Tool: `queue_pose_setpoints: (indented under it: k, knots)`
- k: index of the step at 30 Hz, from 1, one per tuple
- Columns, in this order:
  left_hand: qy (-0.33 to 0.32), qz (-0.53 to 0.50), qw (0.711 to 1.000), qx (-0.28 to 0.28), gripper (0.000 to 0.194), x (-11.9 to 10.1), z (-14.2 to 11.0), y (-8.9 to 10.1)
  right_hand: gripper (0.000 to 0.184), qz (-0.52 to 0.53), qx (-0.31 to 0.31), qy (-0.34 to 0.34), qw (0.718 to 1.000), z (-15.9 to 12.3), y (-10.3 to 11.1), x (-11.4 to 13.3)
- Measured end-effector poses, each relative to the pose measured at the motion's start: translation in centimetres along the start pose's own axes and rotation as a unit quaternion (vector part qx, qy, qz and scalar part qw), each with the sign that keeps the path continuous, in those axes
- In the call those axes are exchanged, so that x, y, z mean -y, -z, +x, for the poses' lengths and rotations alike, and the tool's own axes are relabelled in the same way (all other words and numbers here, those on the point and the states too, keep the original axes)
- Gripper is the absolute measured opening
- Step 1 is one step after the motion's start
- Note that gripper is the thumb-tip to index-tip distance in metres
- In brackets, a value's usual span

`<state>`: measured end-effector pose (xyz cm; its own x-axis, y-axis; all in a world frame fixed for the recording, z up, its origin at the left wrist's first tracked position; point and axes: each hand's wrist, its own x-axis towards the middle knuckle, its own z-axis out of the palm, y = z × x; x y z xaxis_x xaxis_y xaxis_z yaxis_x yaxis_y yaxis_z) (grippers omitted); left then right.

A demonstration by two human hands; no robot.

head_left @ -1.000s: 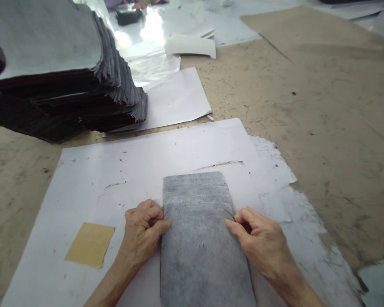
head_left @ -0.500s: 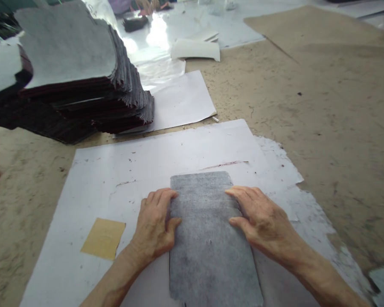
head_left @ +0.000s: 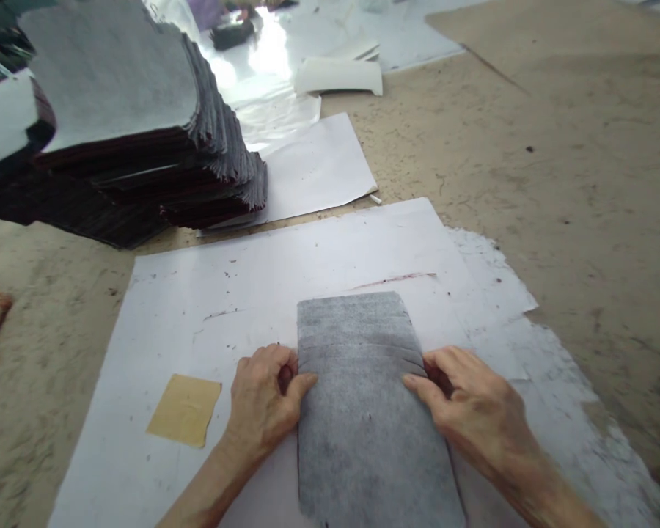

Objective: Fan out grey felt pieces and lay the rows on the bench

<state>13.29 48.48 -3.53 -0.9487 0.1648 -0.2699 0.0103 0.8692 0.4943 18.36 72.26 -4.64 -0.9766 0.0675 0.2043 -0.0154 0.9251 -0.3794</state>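
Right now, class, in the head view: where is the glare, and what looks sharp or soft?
Head view: strong glare washes out the shiny sheet at the top; the grey felt piece and both hands, left hand and right hand, are fairly sharp under soft, near-shadowless light; far items blur, and the dark stack looks stretched near the edge.

A grey felt-like piece [head_left: 363, 411], rectangular with rounded far corners and stepped layered edges across its upper part, lies flat on a white paper sheet [head_left: 286, 271], lengthwise away from the person.
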Motion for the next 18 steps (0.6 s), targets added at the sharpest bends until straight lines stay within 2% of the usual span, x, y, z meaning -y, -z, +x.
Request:
queue_pose_setpoints:
  k: [3,8,11,15,18]
  knots:
    - [0.032,-0.047,0.998,-0.014,0.021,0.13,-0.52,-0.19,0.023,-0.013,-0.029,-0.013,0.999,-0.48,0.24,0.63]
    - [0.043,-0.068,0.997,-0.012,0.024,-0.21,-0.49,0.07,0.023,0.002,-0.033,-0.016,0.999,-0.63,0.98,1.13]
    - [0.06,-0.061,0.996,-0.007,0.026,-0.32,-0.59,0.05,0.026,0.029,0.005,-0.058,0.998,-0.69,0.8,0.85]
    - [0.104,-0.075,0.991,0.045,0.03,-0.38,-0.48,0.24,0.027,0.08,0.073,-0.14,0.984,-0.31,0.47,0.55]
    - [0.111,-0.089,0.987,0.08,0.029,-0.45,-0.15,0.61,0.028,0.101,0.092,-0.159,0.978,0.13,0.58,0.64]
